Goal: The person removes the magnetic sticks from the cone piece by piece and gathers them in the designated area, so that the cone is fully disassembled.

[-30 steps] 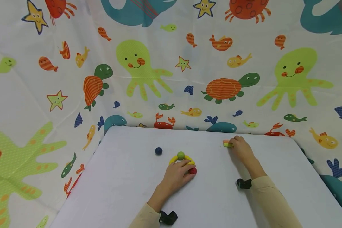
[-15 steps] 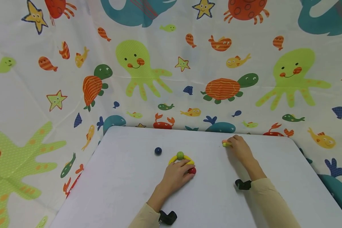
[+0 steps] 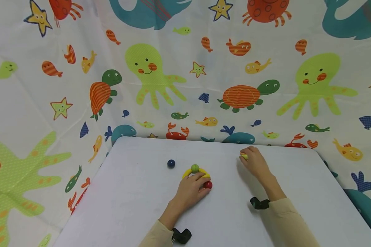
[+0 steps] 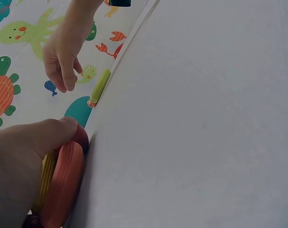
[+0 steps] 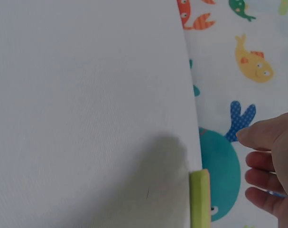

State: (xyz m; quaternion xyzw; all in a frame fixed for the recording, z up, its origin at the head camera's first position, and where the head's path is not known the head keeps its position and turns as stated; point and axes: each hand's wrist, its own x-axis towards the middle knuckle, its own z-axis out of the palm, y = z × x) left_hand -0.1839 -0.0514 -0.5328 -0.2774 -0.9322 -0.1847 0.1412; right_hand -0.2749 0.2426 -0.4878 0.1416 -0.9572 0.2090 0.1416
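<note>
A dark blue ball (image 3: 171, 163) sits alone on the white worktop (image 3: 126, 206), at about 10 o'clock from the left hand (image 3: 191, 189). That hand rests palm-down near the middle of the worktop, its fingers (image 3: 200, 177) curled over a toy made of a yellow arch (image 3: 187, 172), a green ball (image 3: 194, 168) at the arch's 12 o'clock and a red ball (image 3: 208, 185) at the hand's 3 o'clock. In the left wrist view the thumb presses against a ribbed orange piece (image 4: 63, 185) of the same toy.

Well apart, at about 2 o'clock from the toy, the right hand (image 3: 254, 162) hovers near the worktop's far edge. A small green stick (image 3: 244, 156) with an orange tip lies just under it. The wrist views show the fingers (image 4: 63, 76) loosely bent and hanging just above the stick, with a gap between them and it, so they hold nothing.

Behind the worktop hangs a cloth (image 3: 49, 85) printed with sea animals.
</note>
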